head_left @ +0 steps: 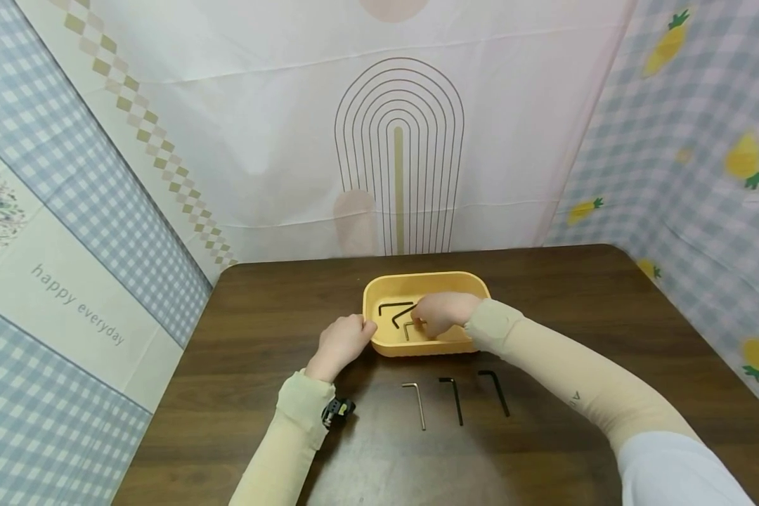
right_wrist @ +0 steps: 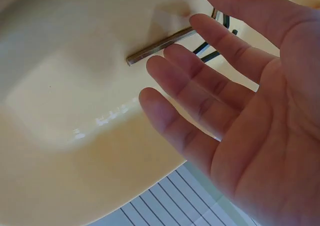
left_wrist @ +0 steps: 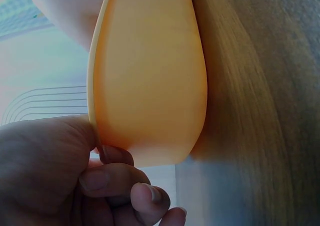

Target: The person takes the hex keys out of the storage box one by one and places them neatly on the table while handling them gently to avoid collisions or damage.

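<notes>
A yellow plastic box [head_left: 430, 349] stands on the table. My left hand [head_left: 344, 342] grips its left front corner, thumb over the rim and curled fingers against the outside, as the left wrist view shows. Inside the box lie a brass-coloured hex key [right_wrist: 157, 50] and two black hex keys, one along the back [head_left: 395, 304] and one slanted [head_left: 403, 315]. My right hand [head_left: 445, 311] reaches in over the right side. Its fingers are extended and slightly spread, with the fingertips right at the brass-coloured key, partly covering it.
In front of the box, a brass-coloured hex key [head_left: 420, 406], a thin black hex key [head_left: 458, 402] and a thicker black one [head_left: 500, 393] lie in a row on the dark wooden table [head_left: 278, 302]. Patterned cloth [head_left: 278, 140] hangs behind the table and along both sides.
</notes>
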Demonstrator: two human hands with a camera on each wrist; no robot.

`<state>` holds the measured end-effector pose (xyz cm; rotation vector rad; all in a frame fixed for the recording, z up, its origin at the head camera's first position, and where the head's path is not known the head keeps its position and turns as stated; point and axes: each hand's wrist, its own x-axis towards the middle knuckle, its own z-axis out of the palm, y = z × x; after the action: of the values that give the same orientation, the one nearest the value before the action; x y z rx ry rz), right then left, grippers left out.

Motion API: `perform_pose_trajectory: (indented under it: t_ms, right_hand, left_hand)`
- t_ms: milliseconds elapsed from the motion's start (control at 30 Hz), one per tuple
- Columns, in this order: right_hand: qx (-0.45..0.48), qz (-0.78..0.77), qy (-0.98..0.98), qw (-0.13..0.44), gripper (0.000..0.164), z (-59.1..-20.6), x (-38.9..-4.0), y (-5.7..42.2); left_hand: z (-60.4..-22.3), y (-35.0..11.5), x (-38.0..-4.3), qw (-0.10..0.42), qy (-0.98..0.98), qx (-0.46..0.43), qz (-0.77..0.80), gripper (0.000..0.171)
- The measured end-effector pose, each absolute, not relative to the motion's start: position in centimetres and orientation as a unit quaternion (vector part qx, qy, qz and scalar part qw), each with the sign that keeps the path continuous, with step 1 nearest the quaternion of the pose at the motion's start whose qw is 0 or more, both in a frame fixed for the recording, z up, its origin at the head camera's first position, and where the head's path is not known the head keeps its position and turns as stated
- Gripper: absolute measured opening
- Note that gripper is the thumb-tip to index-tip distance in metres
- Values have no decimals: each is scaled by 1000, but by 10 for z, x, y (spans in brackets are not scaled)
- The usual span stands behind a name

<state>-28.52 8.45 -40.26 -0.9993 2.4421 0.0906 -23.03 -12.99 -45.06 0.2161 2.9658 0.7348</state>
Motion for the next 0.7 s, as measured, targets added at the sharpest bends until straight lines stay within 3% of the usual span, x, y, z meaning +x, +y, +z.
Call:
perform_pose_trajectory:
  t_ms: [433,700]
  right_hand:
    - [-389,33,888,244,27,-408,-295,66]
    - [-405,53,878,250,23,-407,-292,56]
  left_hand:
    - [-452,-130,-232,44,969,67,232,34]
    - [-452,-130,-232,36,970,70,228,34]
